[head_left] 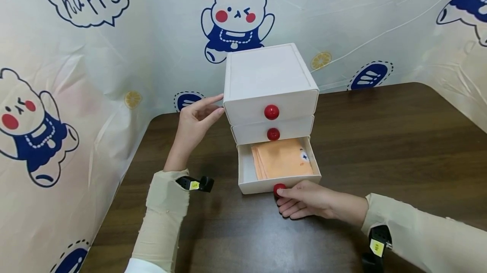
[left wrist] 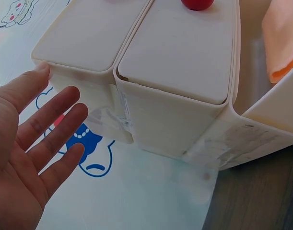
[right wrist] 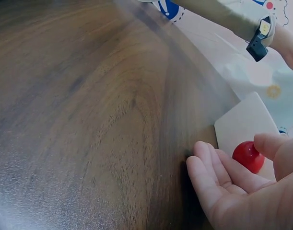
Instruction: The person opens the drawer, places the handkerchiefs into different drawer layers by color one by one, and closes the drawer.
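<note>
A small white chest [head_left: 271, 79] of three drawers stands near the back edge of the brown table [head_left: 388, 146], about midway along it, with a printed sheet [head_left: 76, 95] hung behind and to the sides. The bottom drawer [head_left: 279, 184] is pulled out toward the person and holds a folded orange cloth [head_left: 282, 159] that lies flat inside it; the two drawers above are closed, each with a red knob [head_left: 272, 112]. The right hand [head_left: 304, 200] is at the bottom drawer's front, its thumb and forefinger about that drawer's own knob [head_left: 279, 189]; in the right wrist view the fingers [right wrist: 208, 172] lie together, loosely bent, with the thumb coming over the red ball, so the hold looks like a light pinch. The left hand [head_left: 195, 117] is at the chest's left side by the top drawer, fingers [left wrist: 50, 124] straight and a little spread, fingertips at or just short of the wall; whether they touch it I cannot tell. The chest looks like thin moulded plastic: light, stiff, smooth-sided and likely to slide on the table when a drawer is worked, so a flat palm against its side seems the right brace. The drawer probably runs easily and weighs little with only cloth in it; the knob is small, round and glossy, best pinched from both sides rather than hooked. The cloth is soft and limp and would want lifting by a folded edge.
</note>
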Available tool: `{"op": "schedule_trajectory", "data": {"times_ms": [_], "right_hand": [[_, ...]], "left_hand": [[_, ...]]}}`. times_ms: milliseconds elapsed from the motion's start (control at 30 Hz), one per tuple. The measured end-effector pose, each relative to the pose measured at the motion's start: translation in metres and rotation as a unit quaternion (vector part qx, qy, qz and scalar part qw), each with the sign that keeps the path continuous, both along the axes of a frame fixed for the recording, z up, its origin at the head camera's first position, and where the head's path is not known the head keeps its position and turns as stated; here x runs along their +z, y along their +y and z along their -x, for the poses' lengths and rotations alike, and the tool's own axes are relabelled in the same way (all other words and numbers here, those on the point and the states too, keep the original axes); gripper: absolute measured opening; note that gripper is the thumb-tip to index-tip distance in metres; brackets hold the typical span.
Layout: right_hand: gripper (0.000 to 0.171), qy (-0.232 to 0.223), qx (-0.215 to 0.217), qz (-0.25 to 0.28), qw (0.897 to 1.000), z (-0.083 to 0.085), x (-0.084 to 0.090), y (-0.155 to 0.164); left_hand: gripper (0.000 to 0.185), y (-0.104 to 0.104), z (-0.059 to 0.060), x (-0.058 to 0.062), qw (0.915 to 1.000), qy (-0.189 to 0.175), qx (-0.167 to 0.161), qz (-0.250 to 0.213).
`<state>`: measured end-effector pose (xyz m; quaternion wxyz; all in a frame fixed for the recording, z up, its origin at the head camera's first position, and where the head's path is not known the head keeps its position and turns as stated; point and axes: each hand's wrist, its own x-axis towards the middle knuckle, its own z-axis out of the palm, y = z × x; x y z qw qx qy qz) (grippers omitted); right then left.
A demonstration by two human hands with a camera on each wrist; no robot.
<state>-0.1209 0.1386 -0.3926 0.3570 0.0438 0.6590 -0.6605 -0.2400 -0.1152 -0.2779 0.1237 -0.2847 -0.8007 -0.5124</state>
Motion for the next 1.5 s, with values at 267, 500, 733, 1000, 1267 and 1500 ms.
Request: {"op": "schedule_trajectory", "data": {"times_ms": [267,500,733,1000,1267,1500], "right_hand": [[0.042,-0.004,0.002,0.005,1.0,0.003,0.002,-0.003],[0.042,-0.007,-0.001,0.004,1.0,0.004,0.002,-0.004],[0.041,0.003,-0.01,0.002,1.0,0.011,0.001,-0.003],[0.041,0.0,-0.012,-0.003,1.0,0.018,0.0,-0.003],[0.043,0.006,-0.024,-0.017,1.0,0.028,0.002,-0.003],[0.043,0.005,-0.023,-0.026,0.999,0.041,0.004,-0.001]], "left_hand": [[0.033,0.0,0.0,0.0,1.0,-0.003,0.001,0.001],[0.034,0.0,0.001,0.0,1.0,-0.005,0.002,0.001],[0.033,0.0,0.002,-0.001,1.0,-0.003,0.0,-0.001],[0.033,0.0,0.001,0.0,1.0,0.0,0.002,-0.003],[0.033,-0.001,0.001,0.0,1.0,-0.001,0.0,-0.001],[0.034,-0.001,0.001,0.0,1.0,-0.001,0.001,-0.001]]}}
